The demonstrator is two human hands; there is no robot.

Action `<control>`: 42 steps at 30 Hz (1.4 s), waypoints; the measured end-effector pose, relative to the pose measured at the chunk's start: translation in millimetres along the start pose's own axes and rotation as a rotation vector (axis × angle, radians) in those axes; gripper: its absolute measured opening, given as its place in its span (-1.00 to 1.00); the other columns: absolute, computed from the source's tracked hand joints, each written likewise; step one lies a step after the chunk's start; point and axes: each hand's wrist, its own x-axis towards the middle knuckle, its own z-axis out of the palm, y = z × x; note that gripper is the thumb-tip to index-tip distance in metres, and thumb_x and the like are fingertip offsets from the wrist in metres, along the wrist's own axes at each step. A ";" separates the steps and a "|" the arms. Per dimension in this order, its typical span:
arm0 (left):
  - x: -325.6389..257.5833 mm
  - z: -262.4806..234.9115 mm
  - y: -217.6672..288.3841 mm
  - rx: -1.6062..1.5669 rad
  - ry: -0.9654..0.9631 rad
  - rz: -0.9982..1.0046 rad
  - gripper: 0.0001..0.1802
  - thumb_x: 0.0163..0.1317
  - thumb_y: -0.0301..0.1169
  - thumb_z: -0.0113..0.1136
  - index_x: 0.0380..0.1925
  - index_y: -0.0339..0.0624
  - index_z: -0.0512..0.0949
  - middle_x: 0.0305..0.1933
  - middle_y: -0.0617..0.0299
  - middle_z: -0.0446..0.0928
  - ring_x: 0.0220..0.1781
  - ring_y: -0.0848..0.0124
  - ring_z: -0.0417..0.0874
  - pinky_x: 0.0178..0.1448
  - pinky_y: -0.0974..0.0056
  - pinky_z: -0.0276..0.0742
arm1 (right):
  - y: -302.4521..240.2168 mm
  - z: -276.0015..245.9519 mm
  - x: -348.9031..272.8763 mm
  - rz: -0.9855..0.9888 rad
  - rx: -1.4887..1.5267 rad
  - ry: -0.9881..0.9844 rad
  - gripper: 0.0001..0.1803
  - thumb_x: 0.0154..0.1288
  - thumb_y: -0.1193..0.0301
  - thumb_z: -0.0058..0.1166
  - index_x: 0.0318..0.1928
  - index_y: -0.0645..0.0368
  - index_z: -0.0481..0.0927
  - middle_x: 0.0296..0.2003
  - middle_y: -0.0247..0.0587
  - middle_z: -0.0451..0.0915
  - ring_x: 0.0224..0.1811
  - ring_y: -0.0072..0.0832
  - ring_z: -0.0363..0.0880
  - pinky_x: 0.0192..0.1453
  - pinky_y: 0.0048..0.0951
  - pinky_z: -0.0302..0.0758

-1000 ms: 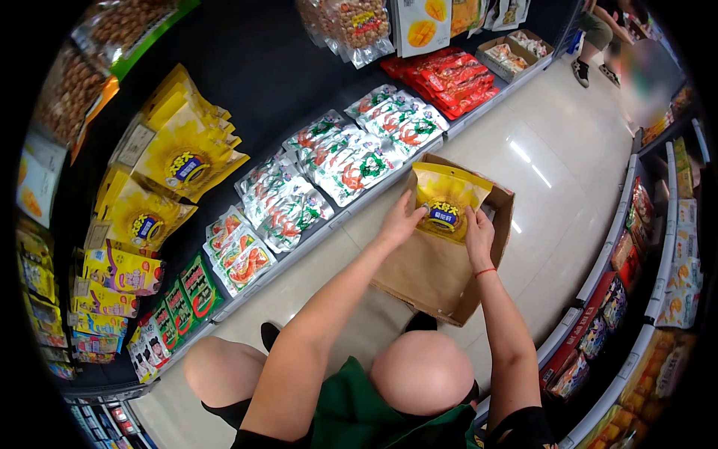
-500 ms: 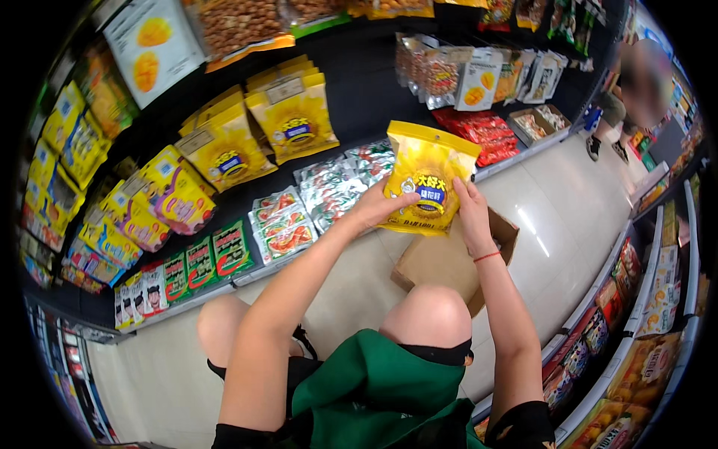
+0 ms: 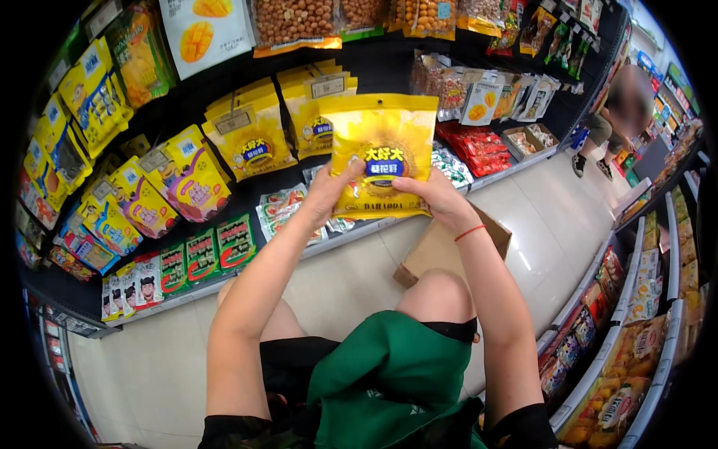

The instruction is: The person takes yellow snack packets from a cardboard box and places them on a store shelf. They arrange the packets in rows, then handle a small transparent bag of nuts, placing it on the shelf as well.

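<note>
Between both hands I hold up a yellow bag of sunflower seeds [image 3: 383,138], upright with its front toward me. My left hand [image 3: 334,191] grips its left side, thumb across the front. My right hand [image 3: 441,196], with a red string on the wrist, pinches the lower right side, thumb also on the front. The other fingers are hidden behind the bag. Just beyond it, matching yellow bags [image 3: 318,112] hang on a shelf hook, partly covered by the held one. More such bags [image 3: 249,142] hang to their left.
An opened cardboard box [image 3: 426,251] stands on the floor before my right knee. Snack packets [image 3: 202,254] line the low shelf ledge. Red packets [image 3: 473,148] lie farther right. Another shelf [image 3: 598,359] runs along my right. A person [image 3: 624,112] is low down at the far right.
Both hands have carried the yellow bag left and a little up, closer to the hanging bags. It now stands straighter, and my view has shifted slightly.
</note>
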 end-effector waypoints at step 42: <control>-17.0 -131.1 45.6 -0.186 0.399 0.189 -0.61 0.36 -0.15 0.00 -0.06 -0.27 0.47 -0.10 0.21 0.56 -0.13 0.50 0.57 -0.04 0.40 0.47 | 78.4 100.3 125.9 0.073 0.419 -0.127 -0.55 0.22 0.35 0.19 0.07 0.22 0.41 0.01 -0.28 0.51 0.05 -0.52 0.47 0.16 -0.45 0.39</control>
